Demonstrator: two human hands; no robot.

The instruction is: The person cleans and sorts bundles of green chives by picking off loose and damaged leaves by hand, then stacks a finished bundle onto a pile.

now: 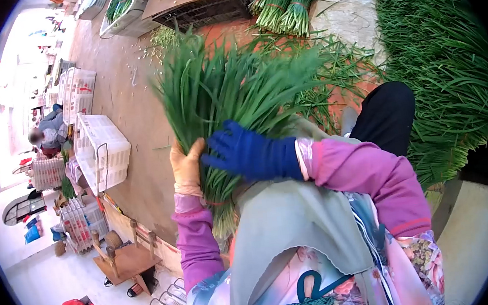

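A big bunch of green chives (216, 91) stands in front of my lap, leaf tips fanning up and away from me and pale stem ends low down near a red band. My left hand (186, 165), in a tan glove, is closed round the bunch's left side with the thumb in front. Across the leaves lies my right hand (250, 152) in a dark blue knitted glove, its fingers curled over the bunch; the hand is slightly blurred. A grey-green apron (294, 211) covers my lap beneath the bunch.
Loose chives (436, 51) form a large pile on the right. Tied chive bundles (290, 11) rest at the top beside a dark crate (210, 9) with a board. White plastic baskets (103, 152) and a wooden stool (129, 262) stand left. Another person (50, 130) sits far left.
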